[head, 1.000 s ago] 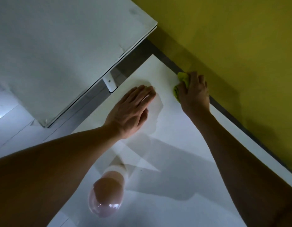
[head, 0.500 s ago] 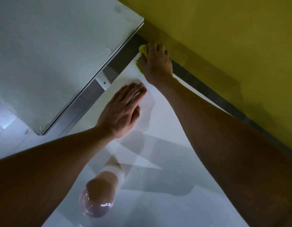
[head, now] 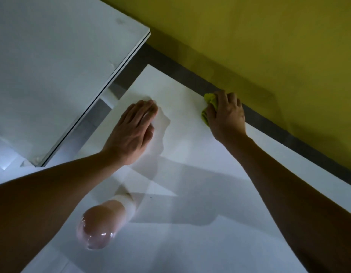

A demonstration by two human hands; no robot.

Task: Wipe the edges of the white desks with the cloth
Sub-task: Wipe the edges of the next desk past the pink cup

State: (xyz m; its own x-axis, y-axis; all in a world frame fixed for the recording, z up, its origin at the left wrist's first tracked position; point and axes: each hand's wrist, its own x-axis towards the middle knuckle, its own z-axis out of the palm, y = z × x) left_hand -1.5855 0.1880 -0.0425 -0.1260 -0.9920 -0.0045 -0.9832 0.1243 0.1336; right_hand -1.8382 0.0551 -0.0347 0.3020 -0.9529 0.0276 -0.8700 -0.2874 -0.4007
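The right hand (head: pixel 226 115) is sitting right of centre in the frame, its fingers curled over a bunched yellow-green cloth (head: pixel 209 107) and pressing it onto the far edge of the near white desk (head: pixel 190 154). The cloth is showing only at the hand's left side and under the fingertips, touching the desk's rim. The left hand (head: pixel 132 131) is lying flat at mid-frame, palm down on the same desk, fingers straight and held together, pointing toward the upper right. Both bare forearms are reaching in from the lower corners. A dark gap (head: pixel 289 134) is running beside the rim, and beyond it a yellow wall (head: pixel 269 46) is filling the upper right. A second white desk (head: pixel 52 66) is occupying the upper left. A pinkish rounded object (head: pixel 98 227) is standing on the near desk at lower left.
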